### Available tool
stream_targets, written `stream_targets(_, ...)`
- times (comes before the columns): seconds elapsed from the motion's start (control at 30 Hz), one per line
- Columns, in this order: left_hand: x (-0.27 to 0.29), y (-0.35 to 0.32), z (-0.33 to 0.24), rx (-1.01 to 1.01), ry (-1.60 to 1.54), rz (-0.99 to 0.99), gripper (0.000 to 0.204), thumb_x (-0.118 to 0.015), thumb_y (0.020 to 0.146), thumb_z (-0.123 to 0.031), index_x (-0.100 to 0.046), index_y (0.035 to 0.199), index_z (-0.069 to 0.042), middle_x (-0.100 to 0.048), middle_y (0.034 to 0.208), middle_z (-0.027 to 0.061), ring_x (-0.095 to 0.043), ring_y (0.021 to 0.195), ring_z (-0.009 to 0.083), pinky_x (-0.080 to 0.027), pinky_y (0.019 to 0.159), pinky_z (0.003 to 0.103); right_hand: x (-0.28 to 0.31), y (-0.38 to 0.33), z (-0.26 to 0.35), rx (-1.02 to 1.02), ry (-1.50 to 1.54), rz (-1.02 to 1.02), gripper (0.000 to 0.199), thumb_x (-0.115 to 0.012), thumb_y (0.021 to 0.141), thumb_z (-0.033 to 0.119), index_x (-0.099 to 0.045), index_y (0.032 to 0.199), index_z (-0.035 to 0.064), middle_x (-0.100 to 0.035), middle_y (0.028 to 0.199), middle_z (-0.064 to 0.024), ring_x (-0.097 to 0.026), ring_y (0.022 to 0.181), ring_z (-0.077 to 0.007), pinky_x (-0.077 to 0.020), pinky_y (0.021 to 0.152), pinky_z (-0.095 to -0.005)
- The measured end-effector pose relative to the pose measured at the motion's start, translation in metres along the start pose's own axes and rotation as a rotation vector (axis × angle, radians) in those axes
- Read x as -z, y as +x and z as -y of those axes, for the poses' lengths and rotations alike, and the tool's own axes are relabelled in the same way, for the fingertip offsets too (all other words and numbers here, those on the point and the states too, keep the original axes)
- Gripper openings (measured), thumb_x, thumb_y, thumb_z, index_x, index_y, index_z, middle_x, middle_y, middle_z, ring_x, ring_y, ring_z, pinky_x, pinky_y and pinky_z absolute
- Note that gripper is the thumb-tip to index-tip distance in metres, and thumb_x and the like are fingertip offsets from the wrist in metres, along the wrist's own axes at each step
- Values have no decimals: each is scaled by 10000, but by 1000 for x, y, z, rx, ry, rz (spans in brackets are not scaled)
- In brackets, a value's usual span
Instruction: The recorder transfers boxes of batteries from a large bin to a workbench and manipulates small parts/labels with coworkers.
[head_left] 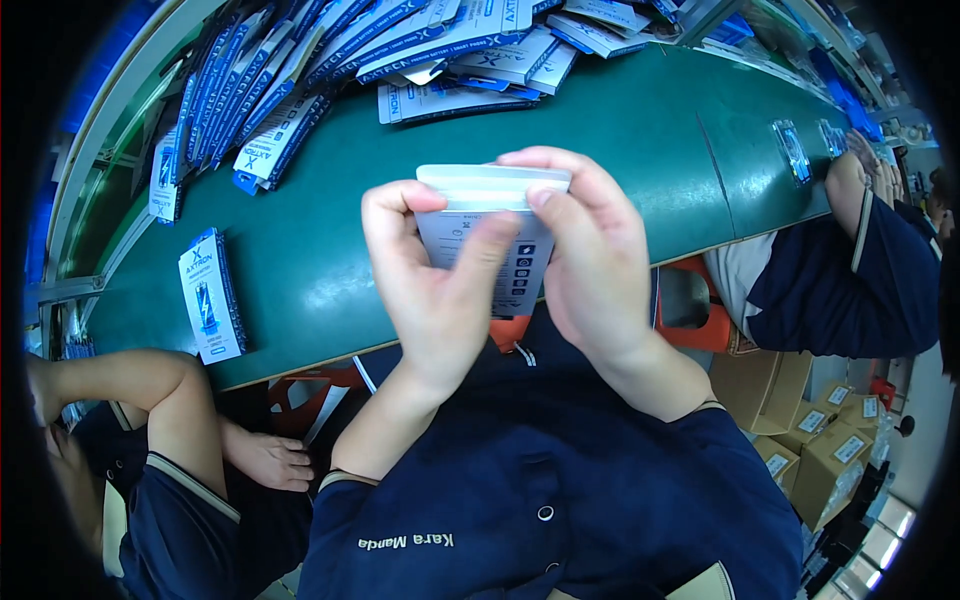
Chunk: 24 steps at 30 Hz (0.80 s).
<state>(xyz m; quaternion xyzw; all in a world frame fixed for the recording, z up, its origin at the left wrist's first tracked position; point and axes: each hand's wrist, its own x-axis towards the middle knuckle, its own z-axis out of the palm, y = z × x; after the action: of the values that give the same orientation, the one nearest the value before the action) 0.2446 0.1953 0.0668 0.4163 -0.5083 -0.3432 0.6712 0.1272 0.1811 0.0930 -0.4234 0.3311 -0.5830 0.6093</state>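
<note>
Far left I see a co-worker's bare arm [150,395] and hand [268,460] below the table edge, well apart from the work. On the green table [640,160], near its left edge, one blue-and-white flat package [208,295] lies alone. Behind it a long fanned row of the same packages [300,70] runs along the far side, ending in a loose heap [520,50] at top centre.

Centre: both hands hold a small white-and-grey flat box [492,215] upright above the near table edge, printed face toward the camera. Left hand [430,290] is closed on the box's left side, thumb across the front, fingers curled over the top corner. Right hand [590,260] clamps the right side, fingers wrapped over the top edge, thumb on the front.

Right: another person's dark-sleeved arm [860,260] rests at the table's far end, near two small packages [792,150]. Lower right, brown cartons [820,440] are stacked on the floor.
</note>
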Motion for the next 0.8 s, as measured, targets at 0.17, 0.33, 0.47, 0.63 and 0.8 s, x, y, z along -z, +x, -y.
stream_targets(0.17, -11, 2, -24, 175, -378, -82, 307, -575, 951, 9, -351, 1150, -64, -593, 1052, 147, -569, 908, 131, -466, 841, 268, 9, 3, -27, 564, -384, 91, 223, -616, 926, 19, -567, 1137, -34, -584, 1103, -116, -580, 1034, -160, -479, 887, -284)
stream_targets(0.33, -4, -2, -25, 134, -299, -54, 301, -538, 966, -5, -351, 1198, -51, -597, 1053, 152, -580, 926, 148, -455, 816, 251, -3, -6, -14, 215, 177, 14, 220, -611, 910, -29, -483, 1086, 4, -613, 1056, -144, -610, 993, -157, -503, 889, -297)
stream_targets(0.47, -2, 4, -22, 87, -318, -23, 192, -511, 982, -37, -414, 1148, -48, -580, 1047, 143, -542, 920, 134, -436, 805, 246, 0, -5, -11, 242, 186, 32, 207, -612, 870, -84, -476, 939, 57, -620, 1054, -165, -630, 1003, -226, -502, 918, -361)
stream_targets(0.63, -5, 2, -9, -44, -348, -40, 170, -558, 966, -21, -421, 1059, -56, -554, 998, 119, -519, 911, 131, -429, 799, 245, -3, 1, -12, 453, -35, -2, 295, -756, 780, -44, -496, 890, 42, -559, 1143, -156, -592, 1016, -164, -517, 856, -297)
stream_targets(0.8, 0, -7, 1, -56, -391, -159, 221, -616, 927, 23, -416, 947, -71, -558, 1023, 121, -531, 903, 131, -445, 830, 259, 16, 22, 8, 267, -341, 319, 298, -787, 741, -27, -521, 847, 53, -572, 1031, -105, -581, 963, -152, -514, 817, -319)
